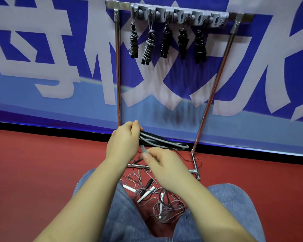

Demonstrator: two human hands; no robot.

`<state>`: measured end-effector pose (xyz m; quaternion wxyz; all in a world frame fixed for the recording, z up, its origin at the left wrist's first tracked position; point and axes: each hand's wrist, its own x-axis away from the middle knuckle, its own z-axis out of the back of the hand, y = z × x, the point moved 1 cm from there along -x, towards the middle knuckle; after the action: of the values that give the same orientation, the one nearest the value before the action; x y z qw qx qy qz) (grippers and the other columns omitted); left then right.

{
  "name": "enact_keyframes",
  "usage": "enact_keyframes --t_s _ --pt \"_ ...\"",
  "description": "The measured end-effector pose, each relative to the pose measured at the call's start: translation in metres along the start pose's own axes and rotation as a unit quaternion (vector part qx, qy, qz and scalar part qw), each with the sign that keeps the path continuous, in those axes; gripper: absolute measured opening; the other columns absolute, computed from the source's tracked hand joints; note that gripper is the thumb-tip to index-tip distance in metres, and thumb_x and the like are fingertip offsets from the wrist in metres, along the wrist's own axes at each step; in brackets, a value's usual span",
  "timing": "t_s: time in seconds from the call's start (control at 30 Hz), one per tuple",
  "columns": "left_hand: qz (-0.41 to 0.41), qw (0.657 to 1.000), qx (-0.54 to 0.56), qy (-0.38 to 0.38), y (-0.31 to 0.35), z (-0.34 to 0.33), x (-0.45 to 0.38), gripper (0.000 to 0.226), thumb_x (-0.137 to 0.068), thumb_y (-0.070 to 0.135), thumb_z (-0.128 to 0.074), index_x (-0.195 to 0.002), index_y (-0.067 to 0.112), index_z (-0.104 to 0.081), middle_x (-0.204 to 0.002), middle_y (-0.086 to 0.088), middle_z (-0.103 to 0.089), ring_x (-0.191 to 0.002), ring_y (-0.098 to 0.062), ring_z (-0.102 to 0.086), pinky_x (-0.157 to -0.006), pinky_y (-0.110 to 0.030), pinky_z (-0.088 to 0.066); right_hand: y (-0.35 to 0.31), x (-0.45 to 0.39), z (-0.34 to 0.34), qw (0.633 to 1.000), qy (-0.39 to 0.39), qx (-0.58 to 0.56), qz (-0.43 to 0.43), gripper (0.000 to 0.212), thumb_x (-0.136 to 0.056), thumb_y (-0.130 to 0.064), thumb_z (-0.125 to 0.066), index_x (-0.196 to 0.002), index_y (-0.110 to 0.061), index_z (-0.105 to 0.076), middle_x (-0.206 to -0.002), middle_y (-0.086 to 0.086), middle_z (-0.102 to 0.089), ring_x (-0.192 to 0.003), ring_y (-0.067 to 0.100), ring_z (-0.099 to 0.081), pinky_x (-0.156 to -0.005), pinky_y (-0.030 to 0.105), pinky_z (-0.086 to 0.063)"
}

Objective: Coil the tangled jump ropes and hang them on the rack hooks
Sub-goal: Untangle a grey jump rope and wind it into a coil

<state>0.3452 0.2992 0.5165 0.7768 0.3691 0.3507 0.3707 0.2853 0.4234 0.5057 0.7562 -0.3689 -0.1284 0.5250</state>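
Fingers of both hands grip a grey rope bundle above red floor, facing a blue banner.

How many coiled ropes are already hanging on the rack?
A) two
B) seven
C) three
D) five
D: five coiled bundles hang from the rack's hooks, two grey ones on the left and three darker ones to their right, while the hands hold another grey rope.
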Motion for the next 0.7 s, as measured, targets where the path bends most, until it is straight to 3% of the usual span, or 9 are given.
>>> enact_keyframes --t_s 0.07,0.13,0.23,0.33,0.4,0.47,0.53,0.63,0.7 --pt "0.010 0.999 -0.033 -0.004 -0.002 0.000 -0.002 0.035 -0.098 0.035 -0.039 -0.085 0.022 -0.068 -0.084 -0.003 -0.068 -0.088 -0.026 -0.059 -0.077 -0.035 -0.045 -0.007 0.003 0.001 0.999 0.003 0.042 0.029 0.021 -0.094 -0.031 -0.051 -0.085 -0.016 -0.062 -0.055 -0.005 -0.047 -0.059 0.014 -0.041 -0.055 0.021 -0.033" --pt "0.020 0.996 -0.084 -0.025 -0.005 0.000 -0.004 0.032 -0.096 0.037 -0.043 -0.091 0.020 -0.070 -0.086 -0.002 -0.070 -0.090 -0.027 -0.060 -0.075 -0.034 -0.046 -0.012 0.002 0.001 0.996 0.006 0.073 0.047 0.017 -0.092 -0.029 -0.055 -0.088 -0.016 -0.065 -0.055 -0.005 -0.045 -0.057 0.012 -0.039 -0.055 0.026 -0.031" --pt "0.020 0.984 -0.143 -0.101 -0.008 0.001 -0.005 0.027 -0.093 0.037 -0.047 -0.096 0.025 -0.071 -0.089 -0.001 -0.071 -0.092 -0.025 -0.061 -0.075 -0.032 -0.048 -0.010 -0.001 0.004 0.991 0.040 0.116 0.052 0.015 -0.090 -0.027 -0.057 -0.093 -0.018 -0.069 -0.081 -0.002 -0.063 -0.080 0.019 -0.056 -0.069 0.034 -0.042" --pt "-0.010 0.966 -0.161 -0.203 -0.012 0.005 -0.007 0.026 -0.092 0.037 -0.049 -0.101 0.031 -0.072 -0.098 0.003 -0.072 -0.096 -0.019 -0.062 -0.084 -0.032 -0.050 -0.004 -0.007 0.011 0.988 0.079 0.123 0.053 0.014 -0.086 -0.029 -0.062 -0.097 -0.025 -0.071 -0.090 -0.003 -0.064 -0.089 0.019 -0.059 -0.075 0.035 -0.046" --pt "-0.031 0.951 -0.172 -0.256 -0.014 0.007 -0.008 0.026 -0.092 0.037 -0.048 -0.100 0.033 -0.073 -0.097 0.006 -0.072 -0.094 -0.015 -0.063 -0.087 -0.034 -0.050 0.000 -0.012 0.019 0.991 0.028 0.126 0.026 0.018 -0.084 -0.034 -0.066 -0.101 -0.029 -0.072 -0.091 -0.003 -0.062 -0.089 0.017 -0.058 -0.078 0.034 -0.045" --pt "-0.038 0.944 -0.161 -0.285 -0.015 0.008 -0.007 0.027 -0.094 0.035 -0.047 -0.098 0.031 -0.073 -0.089 0.008 -0.072 -0.087 -0.011 -0.064 -0.084 -0.032 -0.050 0.003 -0.016 0.028 0.987 -0.081 0.138 -0.014 0.022 -0.082 -0.041 -0.068 -0.102 -0.033 -0.072 -0.090 -0.003 -0.065 -0.087 0.015 -0.060 -0.080 0.034 -0.047" --pt "-0.038 0.943 -0.113 -0.310 -0.015 0.007 -0.003 0.026 -0.096 0.028 -0.048 -0.090 0.026 -0.073 -0.072 0.010 -0.068 -0.066 -0.002 -0.060 -0.067 -0.023 -0.048 0.003 -0.021 0.034 0.975 -0.157 0.152 -0.036 0.024 -0.081 -0.047 -0.067 -0.099 -0.033 -0.073 -0.090 -0.002 -0.070 -0.084 0.014 -0.063 -0.077 0.033 -0.050" --pt "-0.027 0.936 -0.032 -0.349 -0.009 0.008 0.005 0.031 -0.097 0.015 -0.049 -0.075 0.022 -0.069 -0.050 0.015 -0.060 -0.043 0.004 -0.048 -0.046 -0.012 -0.036 0.004 -0.027 0.039 0.972 -0.190 0.134 -0.036 0.028 -0.082 -0.050 -0.065 -0.094 -0.027 -0.075 -0.086 -0.003 -0.071 -0.077 0.008 -0.062 -0.075 0.032 -0.049" --pt "-0.024 0.933 0.018 -0.358 -0.007 0.009 0.006 0.030 -0.096 0.011 -0.048 -0.083 0.018 -0.074 -0.062 0.016 -0.067 -0.054 0.006 -0.055 -0.055 -0.011 -0.042 0.006 -0.028 0.046 0.978 -0.195 0.065 -0.045 0.028 -0.084 -0.048 -0.063 -0.077 -0.023 -0.073 -0.062 -0.009 -0.062 -0.058 0.003 -0.048 -0.059 0.026 -0.041"
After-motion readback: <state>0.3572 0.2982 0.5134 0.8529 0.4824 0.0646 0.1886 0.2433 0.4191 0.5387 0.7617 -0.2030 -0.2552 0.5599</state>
